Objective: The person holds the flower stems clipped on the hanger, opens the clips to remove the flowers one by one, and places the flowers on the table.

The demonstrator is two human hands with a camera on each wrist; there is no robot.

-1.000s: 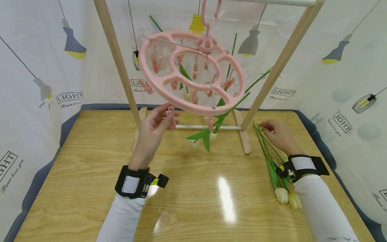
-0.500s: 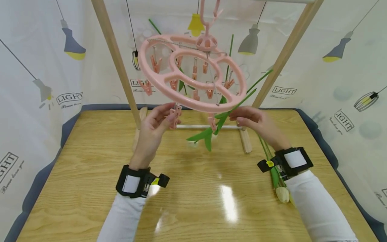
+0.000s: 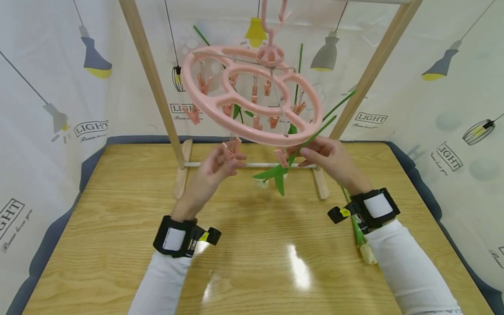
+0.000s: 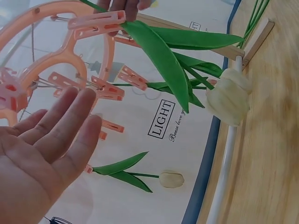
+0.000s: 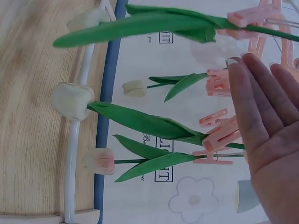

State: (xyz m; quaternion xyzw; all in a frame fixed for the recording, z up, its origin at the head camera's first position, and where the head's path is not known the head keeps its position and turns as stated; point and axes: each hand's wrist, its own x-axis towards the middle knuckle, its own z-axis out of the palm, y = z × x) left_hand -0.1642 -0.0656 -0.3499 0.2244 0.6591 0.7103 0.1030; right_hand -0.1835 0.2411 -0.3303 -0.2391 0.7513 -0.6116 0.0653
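Note:
A pink round clip hanger [image 3: 220, 122] hangs from the rack, bearing several pink clothespins. Several white artificial tulips [image 5: 70, 100] hang from them, heads down. My left hand [image 3: 204, 179] is at the hanger's near left rim, beside a dangling clothespin [image 3: 233, 148]; in the left wrist view its fingers are extended and grip nothing. My right hand [image 3: 334, 164] is at the near right rim, by a clothespin [image 3: 281, 156] that holds a tulip with green leaves [image 3: 271, 173]. In the right wrist view its fingers are straight, near clothespins and stems; the thumb is hidden.
The wooden rack has slanted posts [image 3: 153, 78] and a white lower bar [image 3: 252, 165]. Another tulip [image 3: 367, 253] lies on the wood-grain table [image 3: 236, 262] at the right, partly behind the right forearm. A lamp-printed cloth [image 3: 445, 131] surrounds the table.
My right hand has moved left from the tulips on the table to the hanger's right rim. My left hand has released its clothespin and shifted slightly right; the hanger has turned a little.

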